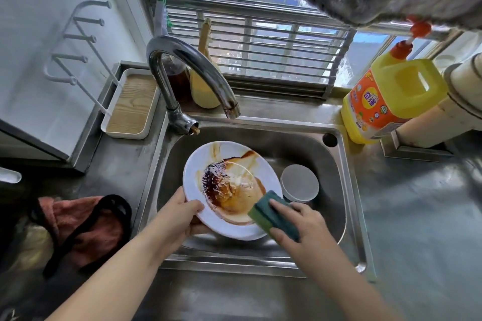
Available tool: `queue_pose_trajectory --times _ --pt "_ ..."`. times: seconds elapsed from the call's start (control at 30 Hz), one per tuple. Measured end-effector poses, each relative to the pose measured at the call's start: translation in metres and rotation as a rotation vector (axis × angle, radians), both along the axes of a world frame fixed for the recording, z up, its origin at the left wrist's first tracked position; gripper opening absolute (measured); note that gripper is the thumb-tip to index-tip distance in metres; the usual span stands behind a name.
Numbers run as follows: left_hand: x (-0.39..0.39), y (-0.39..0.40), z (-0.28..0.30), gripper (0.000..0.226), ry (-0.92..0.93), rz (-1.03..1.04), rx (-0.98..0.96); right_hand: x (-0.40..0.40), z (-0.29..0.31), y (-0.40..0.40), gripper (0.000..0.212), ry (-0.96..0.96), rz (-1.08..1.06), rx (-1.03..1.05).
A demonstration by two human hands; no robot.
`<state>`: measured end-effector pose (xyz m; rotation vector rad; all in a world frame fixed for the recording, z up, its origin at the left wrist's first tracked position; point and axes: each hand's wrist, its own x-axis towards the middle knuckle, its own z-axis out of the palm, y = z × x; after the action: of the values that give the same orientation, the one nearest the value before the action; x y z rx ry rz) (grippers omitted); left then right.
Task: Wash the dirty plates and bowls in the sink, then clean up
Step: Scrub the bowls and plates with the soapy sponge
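— Plate status? White round ceramic plate (229,187) is held tilted over the stainless steel sink basin (336,164); its face is smeared with dark brown sauce and pooled with lighter brown liquid.

— Hands? The plate's lower-left rim is gripped by the left hand (180,216), thumb laid on the upper face and fingers curled beneath. A green-topped yellow rectangular sponge (273,214) is pinched by the right hand (300,227), fingers on the green side, thumb on the near edge. The sponge's far corner is pressed against the plate's lower-right rim.

— Other dishes? A small round grey-white bowl (300,184) is seen in the basin, just beside the plate, apparently upturned.

— Surroundings? A curved chrome tap (187,70) is noted above the basin; whether water is running cannot be told. A yellow detergent jug with orange label (391,99) is stood at the right rear corner. A pink cloth with a black strap (86,224) is laid on the counter, left.
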<state>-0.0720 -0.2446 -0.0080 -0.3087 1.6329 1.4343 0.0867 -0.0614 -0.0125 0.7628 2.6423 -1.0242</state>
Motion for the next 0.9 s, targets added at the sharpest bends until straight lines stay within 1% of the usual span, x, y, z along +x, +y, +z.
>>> queue_pose_trajectory --times 0.03,0.1,0.17,0.23,0.3,0.37,0.43,0.5,0.57,0.63,0.67,0.7,0.73,0.8,0.87,0.9 --pt "0.004 -0.001 0.0 0.039 -0.01 0.015 0.048 -0.003 0.0 -0.008 0.054 -0.01 0.063 0.062" --pt "0.011 -0.002 -0.001 0.042 -0.011 0.036 0.113 -0.008 -0.004 -0.02 0.053 0.013 0.12 0.155" --pt "0.018 -0.002 -0.002 0.045 0.003 0.033 0.142 -0.013 -0.007 -0.024 0.051 0.055 0.122 0.214" --pt "0.025 0.0 -0.001 0.045 0.011 0.019 0.147 -0.028 -0.006 -0.02 0.051 0.009 0.122 0.271" --pt "0.028 0.004 0.0 0.045 0.002 0.007 0.159 -0.051 -0.007 -0.019 0.052 0.002 0.065 0.306" --pt "0.029 0.009 0.002 0.048 -0.017 -0.002 0.2 -0.071 -0.004 -0.027 0.051 0.07 0.053 0.286" --pt "0.027 0.009 0.004 0.049 -0.03 0.011 0.242 -0.071 -0.005 -0.034 0.05 0.149 0.135 0.219" --pt "0.025 0.004 0.006 0.047 -0.041 0.01 0.259 -0.049 -0.004 -0.027 0.051 0.199 0.234 0.185" --pt "0.027 0.001 0.005 0.048 -0.065 -0.005 0.255 -0.033 -0.008 0.001 0.05 0.214 0.292 0.298" --pt "0.033 0.005 0.003 0.048 -0.094 -0.032 0.24 -0.04 -0.011 0.027 0.052 0.161 0.181 0.353" --pt "0.036 0.009 0.004 0.048 -0.101 -0.054 0.237 -0.052 -0.012 0.033 0.053 0.141 0.091 0.314" --pt "0.037 0.014 0.004 0.049 -0.099 -0.074 0.243 -0.066 -0.01 0.032 0.053 0.167 0.025 0.285" --pt "0.037 0.019 0.005 0.05 -0.094 -0.078 0.256 -0.081 -0.006 0.024 0.053 0.202 0.016 0.275" --pt "0.031 0.023 0.007 0.05 -0.08 -0.022 0.277 -0.094 0.001 -0.003 0.052 0.248 0.102 0.218" --pt "0.022 0.019 0.008 0.05 -0.075 0.033 0.294 -0.076 0.002 -0.022 0.049 0.272 0.239 0.205" --pt "0.019 0.016 0.008 0.049 -0.083 0.044 0.299 -0.062 -0.001 -0.02 0.048 0.284 0.27 0.208"
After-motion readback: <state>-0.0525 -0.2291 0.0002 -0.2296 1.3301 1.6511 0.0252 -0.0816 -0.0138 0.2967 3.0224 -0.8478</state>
